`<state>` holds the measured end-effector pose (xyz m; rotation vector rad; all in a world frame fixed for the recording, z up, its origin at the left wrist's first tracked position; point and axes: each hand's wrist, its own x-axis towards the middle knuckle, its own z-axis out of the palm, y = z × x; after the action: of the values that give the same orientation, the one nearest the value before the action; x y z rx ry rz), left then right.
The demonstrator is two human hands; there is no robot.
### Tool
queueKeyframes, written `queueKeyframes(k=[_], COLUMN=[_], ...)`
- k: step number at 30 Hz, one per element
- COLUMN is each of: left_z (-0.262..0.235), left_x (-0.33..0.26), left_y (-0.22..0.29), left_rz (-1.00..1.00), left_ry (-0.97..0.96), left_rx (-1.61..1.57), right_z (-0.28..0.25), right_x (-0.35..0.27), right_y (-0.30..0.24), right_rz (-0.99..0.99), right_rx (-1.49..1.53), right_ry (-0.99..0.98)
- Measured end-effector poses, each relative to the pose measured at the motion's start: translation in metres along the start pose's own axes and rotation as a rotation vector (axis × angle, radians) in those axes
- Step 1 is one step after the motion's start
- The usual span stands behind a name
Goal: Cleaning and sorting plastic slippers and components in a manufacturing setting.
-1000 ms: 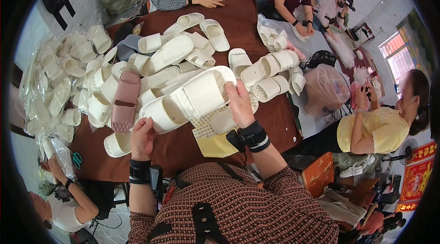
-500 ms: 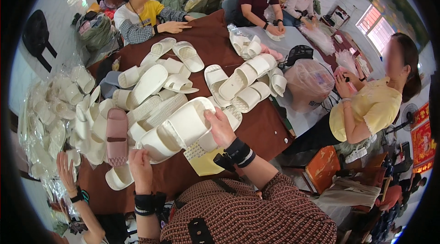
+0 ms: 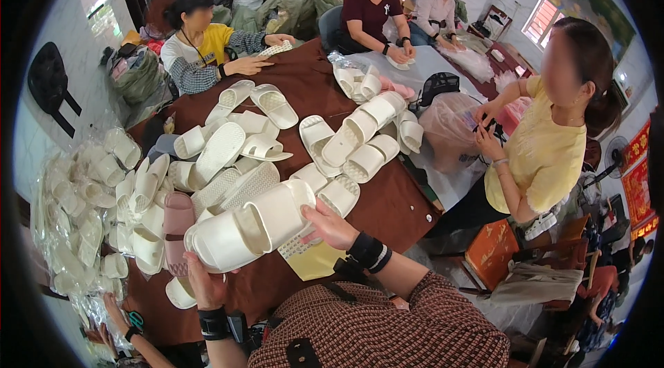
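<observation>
Held white slipper pair [image 3: 221, 240] has shifted leftward relative to the pink slipper [image 3: 178, 209] since half a second ago; its left end now overlaps the pink one in view. Left hand [image 3: 205, 286] grips that end from below; right hand [image 3: 332, 226] grips the right end by its edge. Pair is raised over the brown-covered surface [image 3: 387, 198], near loose white slippers [image 3: 220, 153]. Step in hand, as judged: handling, perhaps inspecting, the pair. Next move likely calls for supporting both ends, lest the overlapped slippers slide apart.
</observation>
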<state>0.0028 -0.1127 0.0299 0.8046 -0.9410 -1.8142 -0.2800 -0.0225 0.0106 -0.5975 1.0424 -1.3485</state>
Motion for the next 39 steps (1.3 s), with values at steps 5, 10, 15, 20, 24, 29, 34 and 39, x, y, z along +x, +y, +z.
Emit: queueKeyframes(k=[5,10,15,20,24,29,34,39], left_z=[0.008,0.022,0.015,-0.003,-0.009,0.001,0.043,0.092], left_x=[0.0,-0.002,0.004,-0.003,-0.007,-0.007,0.001,0.008], left_y=[0.003,0.003,-0.018,-0.02,-0.015,-0.021,-0.019,-0.033], left_rz=[-0.024,-0.061,-0.219,-0.257,-0.3,-0.33,-0.29,-0.106], left_ry=[-0.091,-0.104,-0.252,-0.139,-0.143,-0.182,-0.376,-0.592], left_rx=[0.027,0.008,0.194,0.315,0.398,0.482,0.602,0.651], right_z=[-0.004,-0.023,-0.051,-0.09,-0.13,-0.141,-0.099,-0.047], right_x=[-0.002,0.0,0.008,0.012,0.026,0.042,0.069,0.093], right_y=[0.001,0.014,0.026,-0.005,-0.033,-0.056,-0.083,-0.087], right_rz=[0.162,0.176,0.017,-0.223,-0.419,-0.321,-0.287,-0.302], right_rx=[0.045,-0.04,0.15,0.221,0.334,0.484,0.971,0.917], right_ry=[-0.039,-0.024,0.174,0.361,0.436,0.39,0.153,0.16])
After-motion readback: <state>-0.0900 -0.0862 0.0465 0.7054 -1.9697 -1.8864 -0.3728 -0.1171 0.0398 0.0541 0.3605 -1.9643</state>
